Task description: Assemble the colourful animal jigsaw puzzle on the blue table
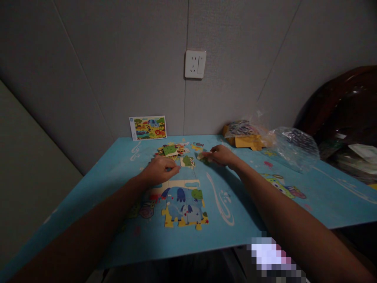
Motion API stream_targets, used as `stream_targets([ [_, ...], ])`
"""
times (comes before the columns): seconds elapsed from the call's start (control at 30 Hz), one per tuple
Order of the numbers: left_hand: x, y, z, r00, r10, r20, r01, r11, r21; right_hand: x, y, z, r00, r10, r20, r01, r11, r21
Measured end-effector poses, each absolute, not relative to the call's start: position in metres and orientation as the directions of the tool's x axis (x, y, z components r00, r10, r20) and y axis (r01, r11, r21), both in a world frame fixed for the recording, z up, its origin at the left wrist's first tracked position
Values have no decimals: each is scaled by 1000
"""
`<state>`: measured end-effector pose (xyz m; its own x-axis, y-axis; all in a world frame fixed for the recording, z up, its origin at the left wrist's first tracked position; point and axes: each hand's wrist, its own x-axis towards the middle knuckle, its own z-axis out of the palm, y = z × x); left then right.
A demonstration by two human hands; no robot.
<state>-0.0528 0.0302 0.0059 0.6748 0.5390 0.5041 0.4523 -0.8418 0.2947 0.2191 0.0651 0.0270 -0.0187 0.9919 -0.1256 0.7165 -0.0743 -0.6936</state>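
My right hand [220, 154] reaches over the far part of the table, its thumb and fingers pinching a green and cream jigsaw puzzle piece [202, 157]. My left hand [161, 169] is closed, fingertips together, and nothing shows between them. Just beyond those fingertips lies a loose puzzle piece with a green shape [187, 161]. A pile of puzzle pieces [170, 150] sits behind my left hand, partly hidden by it. Another piece with yellow and grey-blue on it [197, 146] lies near my right hand. Closer to me is a joined section of puzzle with blue elephants [185, 208].
A picture card of the animal scene [149, 128] leans on the wall at the back left. At the back right are a yellow-orange package [246, 141] and a crumpled clear plastic bag [294, 149]. The blue table cover [188, 245] has printed cartoon figures.
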Motion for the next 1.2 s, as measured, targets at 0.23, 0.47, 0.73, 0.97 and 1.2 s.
stream_targets([
  [0.23, -53, 29, 3, 485, 776, 404, 537, -629, 562, 181, 51, 12, -516, 856, 14, 127, 93, -988],
  [0.47, -52, 30, -4, 444, 808, 388, 491, -581, 649, 165, 35, 9, -715, 699, -24, 153, 124, -980],
  [0.73, -48, 22, 8, 488, 799, 351, 381, -557, 738, 170, 41, 10, -583, 811, -60, 192, 66, -979],
  [0.97, -48, 25, 3, 482, 799, 359, 391, -563, 728, 173, 44, 7, -564, 825, -12, 249, 157, -956],
  [1.2, -47, 26, 3, 475, 797, 373, 445, -583, 680, 174, 49, 4, -507, 857, 95, 330, 296, -896],
])
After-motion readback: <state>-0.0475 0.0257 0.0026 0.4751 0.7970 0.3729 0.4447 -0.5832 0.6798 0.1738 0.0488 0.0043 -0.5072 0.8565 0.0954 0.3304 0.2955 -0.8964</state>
